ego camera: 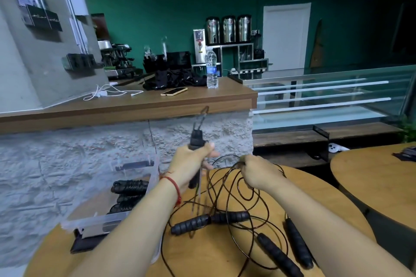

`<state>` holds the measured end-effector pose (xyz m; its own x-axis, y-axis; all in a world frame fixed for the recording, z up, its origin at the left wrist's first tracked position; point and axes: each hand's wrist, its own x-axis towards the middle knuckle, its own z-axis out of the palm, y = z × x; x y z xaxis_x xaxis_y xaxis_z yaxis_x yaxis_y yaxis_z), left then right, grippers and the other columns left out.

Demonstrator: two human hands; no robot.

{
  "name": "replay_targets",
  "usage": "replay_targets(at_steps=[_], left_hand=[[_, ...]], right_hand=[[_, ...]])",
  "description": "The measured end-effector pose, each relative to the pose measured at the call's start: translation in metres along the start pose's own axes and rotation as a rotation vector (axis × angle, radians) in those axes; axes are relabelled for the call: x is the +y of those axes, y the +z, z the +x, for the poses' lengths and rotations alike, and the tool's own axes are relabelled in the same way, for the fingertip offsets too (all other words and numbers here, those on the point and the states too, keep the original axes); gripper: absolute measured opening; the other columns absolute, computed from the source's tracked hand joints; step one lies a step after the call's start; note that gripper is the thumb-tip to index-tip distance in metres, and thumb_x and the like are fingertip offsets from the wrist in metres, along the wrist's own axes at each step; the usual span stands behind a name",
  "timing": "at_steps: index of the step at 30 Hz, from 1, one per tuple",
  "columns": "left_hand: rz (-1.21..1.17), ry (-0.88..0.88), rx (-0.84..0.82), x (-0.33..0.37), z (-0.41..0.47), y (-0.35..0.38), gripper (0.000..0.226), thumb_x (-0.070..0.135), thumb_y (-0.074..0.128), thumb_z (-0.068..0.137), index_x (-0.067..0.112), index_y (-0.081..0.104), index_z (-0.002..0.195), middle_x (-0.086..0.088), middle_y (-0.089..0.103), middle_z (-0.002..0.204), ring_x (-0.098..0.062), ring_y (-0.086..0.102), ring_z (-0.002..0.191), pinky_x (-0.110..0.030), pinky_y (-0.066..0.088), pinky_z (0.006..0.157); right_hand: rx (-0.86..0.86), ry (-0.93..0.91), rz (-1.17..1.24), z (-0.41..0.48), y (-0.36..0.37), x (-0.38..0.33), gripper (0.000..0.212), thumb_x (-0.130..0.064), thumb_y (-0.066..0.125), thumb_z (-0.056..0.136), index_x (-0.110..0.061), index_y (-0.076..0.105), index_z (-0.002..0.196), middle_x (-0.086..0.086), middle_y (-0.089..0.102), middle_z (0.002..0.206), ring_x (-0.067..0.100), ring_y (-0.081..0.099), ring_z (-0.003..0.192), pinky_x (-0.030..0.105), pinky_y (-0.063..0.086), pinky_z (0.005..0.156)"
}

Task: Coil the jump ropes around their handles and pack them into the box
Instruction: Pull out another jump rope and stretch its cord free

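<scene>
Clear plastic box (pixel 96 224) holds coiled ropes (pixel 130 186); your left hand (pixel 191 161) grips a handle (pixel 197 139), right hand (pixel 258 172) pinches loose cord (pixel 227 189).

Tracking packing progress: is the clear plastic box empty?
Not empty: the clear plastic box holds at least three black coiled jump ropes.

Round wooden table (pixel 202 254), seen from above. L side: clear plastic box (pixel 108 220) stands on it w/ coiled ropes (pixel 129 186) lying inside. A dark flat item (pixel 83 245), unclear what, lies at the box's near corner, partly under it. Centre: 2 black ribbed handles (pixel 190 224) lie end to end, touching. R side: second pair of handles (pixel 279 254) lies side by side. Loops of thin dark cord (pixel 267 207) sprawl over the wood btw. them.
</scene>
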<state>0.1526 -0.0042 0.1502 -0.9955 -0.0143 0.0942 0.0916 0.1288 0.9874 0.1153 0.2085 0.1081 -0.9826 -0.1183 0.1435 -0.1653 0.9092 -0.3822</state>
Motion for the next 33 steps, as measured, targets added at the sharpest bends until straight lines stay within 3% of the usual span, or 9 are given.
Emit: replay_targets(at_steps=[3,6,11,16,20,24,27,29,33], left_hand=[[0.008,-0.051,-0.031,-0.007,-0.006,0.03,0.034,0.045,0.071,0.098,0.013,0.077,0.108,0.003,0.082,0.097,-0.02,0.078,0.082,-0.03,0.053,0.061],[0.045,-0.1,-0.038,-0.01,-0.006,0.05,0.034,0.041,0.076,0.095,0.008,0.077,0.098,0.0,0.08,0.083,-0.021,0.078,0.07,-0.028,0.054,0.058],[0.097,-0.164,-0.079,-0.014,0.003,0.048,0.021,0.033,0.08,0.082,0.015,0.07,0.076,-0.003,0.059,0.062,-0.02,0.053,0.05,-0.03,0.046,0.057],[-0.094,-0.26,-0.242,0.006,0.002,0.028,0.026,0.031,0.071,0.099,0.021,0.059,0.078,0.007,0.048,0.059,-0.01,0.043,0.046,-0.023,0.042,0.046],[-0.492,-0.172,-0.146,0.031,0.012,-0.005,0.029,0.028,0.066,0.101,0.024,0.056,0.074,0.009,0.048,0.054,-0.006,0.046,0.041,-0.023,0.046,0.043],[-0.657,-0.069,-0.022,0.05,0.019,-0.03,0.031,0.028,0.062,0.103,0.024,0.053,0.073,0.01,0.044,0.053,-0.005,0.044,0.041,-0.02,0.044,0.043],[-0.817,0.052,0.074,0.064,0.021,-0.064,0.033,0.029,0.061,0.104,0.026,0.051,0.072,0.011,0.043,0.053,-0.004,0.042,0.043,-0.02,0.042,0.045],[-0.819,0.117,0.135,0.072,0.024,-0.082,0.033,0.031,0.06,0.104,0.026,0.049,0.073,0.012,0.042,0.053,-0.004,0.04,0.043,-0.019,0.039,0.046],[-0.827,0.167,0.216,0.071,0.027,-0.101,0.035,0.033,0.057,0.106,0.026,0.047,0.073,0.012,0.042,0.053,-0.003,0.039,0.044,-0.019,0.037,0.048]], right_hand=[[0.056,0.003,-0.253,-0.001,-0.006,-0.02,0.017,-0.024,0.051,0.101,-0.022,0.064,0.111,0.004,0.067,0.105,0.03,0.067,0.105,0.036,0.045,0.072],[0.064,0.035,-0.375,0.001,-0.008,-0.032,0.021,-0.023,0.054,0.1,-0.022,0.062,0.12,0.003,0.069,0.117,0.029,0.066,0.11,0.036,0.044,0.074],[0.115,0.008,-0.43,0.0,-0.007,-0.032,0.024,-0.022,0.053,0.101,-0.021,0.059,0.124,0.005,0.071,0.115,0.031,0.068,0.104,0.035,0.045,0.071],[0.228,-0.06,-0.287,-0.003,-0.002,-0.011,0.018,-0.018,0.053,0.101,-0.029,0.06,0.114,0.001,0.072,0.102,0.028,0.066,0.086,0.035,0.043,0.062],[0.251,-0.092,-0.199,0.001,0.011,0.017,0.022,-0.02,0.051,0.103,-0.034,0.063,0.114,-0.004,0.067,0.105,0.03,0.07,0.09,0.036,0.043,0.062],[0.239,-0.091,-0.15,0.001,0.015,0.027,0.017,-0.034,0.048,0.105,-0.033,0.065,0.102,-0.006,0.068,0.098,0.027,0.069,0.092,0.035,0.048,0.064],[0.162,-0.021,-0.217,0.0,0.018,0.042,0.02,-0.029,0.051,0.1,-0.036,0.07,0.103,-0.006,0.072,0.098,0.024,0.068,0.099,0.036,0.048,0.077],[0.148,0.001,-0.222,-0.005,0.018,0.052,0.023,-0.032,0.048,0.102,-0.034,0.071,0.104,-0.004,0.075,0.104,0.026,0.068,0.104,0.037,0.045,0.078],[0.107,0.048,-0.203,-0.008,0.013,0.059,0.028,-0.029,0.047,0.098,-0.033,0.073,0.106,-0.002,0.073,0.113,0.027,0.065,0.109,0.038,0.054,0.08]])
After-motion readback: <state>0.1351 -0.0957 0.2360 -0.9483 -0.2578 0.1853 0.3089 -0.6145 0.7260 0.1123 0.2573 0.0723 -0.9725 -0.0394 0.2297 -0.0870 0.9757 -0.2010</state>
